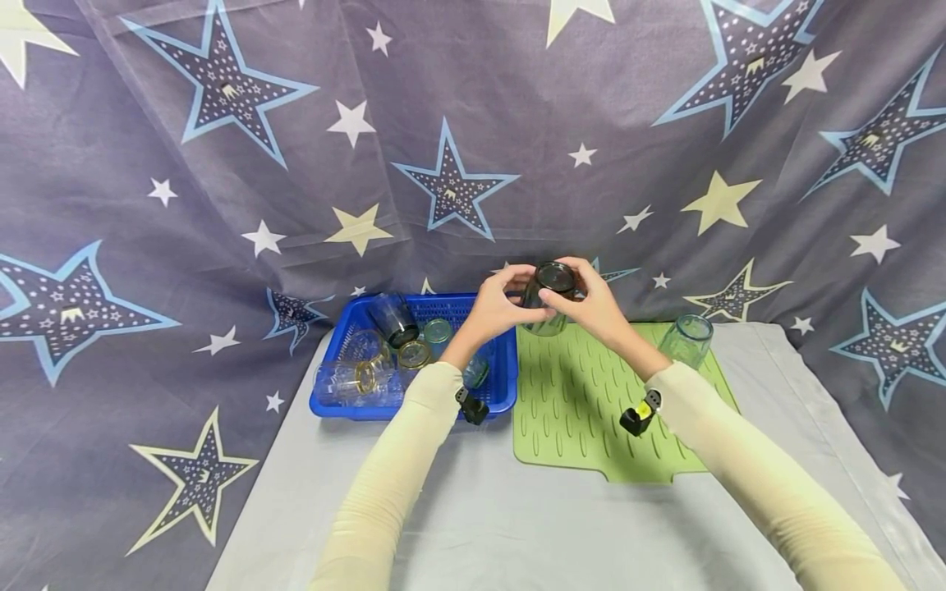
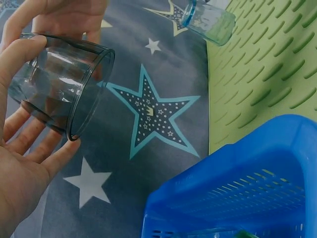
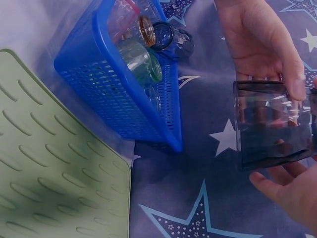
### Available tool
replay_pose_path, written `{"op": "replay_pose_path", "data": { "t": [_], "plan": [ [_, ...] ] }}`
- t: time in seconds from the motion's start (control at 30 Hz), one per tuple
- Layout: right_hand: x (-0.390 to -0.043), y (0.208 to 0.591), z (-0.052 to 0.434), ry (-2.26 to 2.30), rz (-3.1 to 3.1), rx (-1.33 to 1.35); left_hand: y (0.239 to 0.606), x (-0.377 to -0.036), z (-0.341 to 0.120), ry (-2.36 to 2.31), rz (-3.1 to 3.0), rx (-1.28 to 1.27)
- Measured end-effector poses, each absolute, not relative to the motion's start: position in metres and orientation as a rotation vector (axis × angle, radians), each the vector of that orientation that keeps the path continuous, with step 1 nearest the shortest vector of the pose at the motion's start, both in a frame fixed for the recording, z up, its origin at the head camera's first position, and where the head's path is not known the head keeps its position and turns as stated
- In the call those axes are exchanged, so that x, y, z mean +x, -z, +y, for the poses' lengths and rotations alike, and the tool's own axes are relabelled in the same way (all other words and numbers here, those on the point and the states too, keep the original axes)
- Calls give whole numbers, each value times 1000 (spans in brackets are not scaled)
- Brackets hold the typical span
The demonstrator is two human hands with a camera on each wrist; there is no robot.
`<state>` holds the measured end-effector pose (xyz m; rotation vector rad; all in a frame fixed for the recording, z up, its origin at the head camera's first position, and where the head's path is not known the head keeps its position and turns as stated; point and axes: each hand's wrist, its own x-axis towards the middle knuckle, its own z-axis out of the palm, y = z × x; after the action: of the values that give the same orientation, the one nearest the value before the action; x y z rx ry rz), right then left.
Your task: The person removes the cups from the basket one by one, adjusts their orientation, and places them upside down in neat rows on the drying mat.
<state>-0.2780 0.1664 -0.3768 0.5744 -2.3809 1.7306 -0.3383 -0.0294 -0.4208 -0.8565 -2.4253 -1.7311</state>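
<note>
A dark grey-tinted drinking glass [image 1: 550,289] is held above the back left of the green mat, base up and mouth down. My left hand [image 1: 497,309] grips it from the left, thumb across its near side. From the right, my right hand [image 1: 590,302] grips the same glass with thumb and fingers. In the left wrist view, the open rim of the glass [image 2: 91,91] points away from the left palm [image 2: 22,173]. The right wrist view shows both hands around the glass [image 3: 272,126].
A blue plastic basket [image 1: 510,361] on the left holds several clear and tinted glasses, including a dark one [image 1: 393,318] leaning at its back. On the ridged green drying mat [image 1: 562,419], a blue-green glass [image 1: 686,341] stands at the back right. A star-patterned curtain hangs close behind.
</note>
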Motion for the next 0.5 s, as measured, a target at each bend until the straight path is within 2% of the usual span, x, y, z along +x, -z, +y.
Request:
{"op": "replay_pose_path", "data": {
  "t": [0.23,0.5],
  "plan": [
    [-277,377,165,-1718,-2395,546,421,-338,-27,1736,-2407,-875],
    [-302,408,170,-1739,-2348,526,420,-338,-26,1690,-2431,-871]
  ]
}}
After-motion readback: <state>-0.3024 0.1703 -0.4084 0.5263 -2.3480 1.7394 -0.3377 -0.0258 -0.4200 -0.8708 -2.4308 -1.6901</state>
